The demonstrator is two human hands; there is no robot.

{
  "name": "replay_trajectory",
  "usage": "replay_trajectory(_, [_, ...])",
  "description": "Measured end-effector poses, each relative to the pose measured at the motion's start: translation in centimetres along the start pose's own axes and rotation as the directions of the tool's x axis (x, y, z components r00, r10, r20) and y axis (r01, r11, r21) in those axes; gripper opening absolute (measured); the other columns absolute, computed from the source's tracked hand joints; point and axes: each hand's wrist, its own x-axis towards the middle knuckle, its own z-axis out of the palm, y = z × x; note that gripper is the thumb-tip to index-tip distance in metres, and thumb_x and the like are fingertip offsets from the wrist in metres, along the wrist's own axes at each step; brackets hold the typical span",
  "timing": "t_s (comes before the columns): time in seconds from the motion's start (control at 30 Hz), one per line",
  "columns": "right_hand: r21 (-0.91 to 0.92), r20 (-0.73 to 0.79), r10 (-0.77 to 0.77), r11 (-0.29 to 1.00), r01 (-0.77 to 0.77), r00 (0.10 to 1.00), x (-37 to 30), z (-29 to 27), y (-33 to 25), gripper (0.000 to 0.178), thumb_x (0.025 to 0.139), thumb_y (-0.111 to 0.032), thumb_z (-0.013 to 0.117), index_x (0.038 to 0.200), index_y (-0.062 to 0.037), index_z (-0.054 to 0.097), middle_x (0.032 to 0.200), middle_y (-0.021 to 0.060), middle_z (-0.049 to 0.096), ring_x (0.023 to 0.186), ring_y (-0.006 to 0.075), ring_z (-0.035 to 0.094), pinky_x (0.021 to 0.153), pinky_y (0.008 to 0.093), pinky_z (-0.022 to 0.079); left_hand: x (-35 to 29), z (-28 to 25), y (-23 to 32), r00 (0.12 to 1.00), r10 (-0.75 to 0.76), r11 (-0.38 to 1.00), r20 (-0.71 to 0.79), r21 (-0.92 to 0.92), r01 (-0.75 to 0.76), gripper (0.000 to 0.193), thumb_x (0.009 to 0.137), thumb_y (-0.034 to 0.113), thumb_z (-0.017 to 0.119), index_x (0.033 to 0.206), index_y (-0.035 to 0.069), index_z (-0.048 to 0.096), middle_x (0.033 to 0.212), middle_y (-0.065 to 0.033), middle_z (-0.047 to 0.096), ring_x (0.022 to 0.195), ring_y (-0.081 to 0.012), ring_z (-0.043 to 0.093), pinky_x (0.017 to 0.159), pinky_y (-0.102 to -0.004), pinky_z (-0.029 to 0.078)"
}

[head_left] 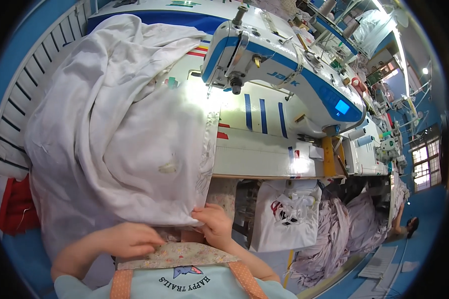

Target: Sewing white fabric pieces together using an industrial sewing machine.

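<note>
A large white cloth (139, 149) covers the left of the sewing table and hangs over its front edge toward my lap. My right hand (214, 224) pinches the cloth's near right corner, thumb and fingers closed on it. My left hand (130, 240) is beside the cloth's lower edge, above my apron (184, 255); its fingers stretch to the right, slightly apart, with nothing seen in them. Beyond both hands, the white and blue sewing machine (269, 60) has its lamp lit over the cloth's right edge, where a gathered seam strip runs. Glare hides the needle area.
White slats (30, 74) border the table on the left, above a red cloth (19, 209). At the right, a white bag (287, 214) and heaped pale fabric (324, 239) hang below the table. Thread cones (364, 139) stand farther right. Another person (406, 228) is at the far right.
</note>
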Motion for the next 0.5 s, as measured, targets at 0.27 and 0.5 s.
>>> replay_trajectory(0.27, [-0.123, 0.087, -0.037, 0.991, 0.048, 0.995, 1.0, -2.1, -0.1, 0.032, 0.06, 0.008, 0.061, 0.088, -0.0068, 0.068, 0.087, 0.0086, 0.069, 0.085, 0.0246, 0.067, 0.082, 0.0403, 0.051, 3.2, -12.8, -2.5, 0.612, 0.358, 0.583, -0.705, 0.681, 0.443, 0.035, 0.071, 0.008, 0.064, 0.106, 0.007, 0.062, 0.103, -0.0106, 0.059, 0.101, -0.0296, 0.055, 0.089, -0.0414, 0.044])
replay_trajectory(0.5, [-0.051, 0.17, -0.015, 0.998, 0.024, 0.985, 1.7, -1.3, 1.3, 0.033, 0.062, 0.004, 0.066, 0.092, -0.0088, 0.067, 0.094, 0.0064, 0.069, 0.09, 0.0226, 0.066, 0.082, 0.0388, 0.05, 10.1, -12.9, 2.4, 0.642, 0.497, 0.721, -0.584, 0.689, 0.069, 0.022, 0.068, 0.005, 0.065, 0.089, 0.007, 0.063, 0.088, -0.0084, 0.059, 0.087, -0.0282, 0.056, 0.078, -0.036, 0.048])
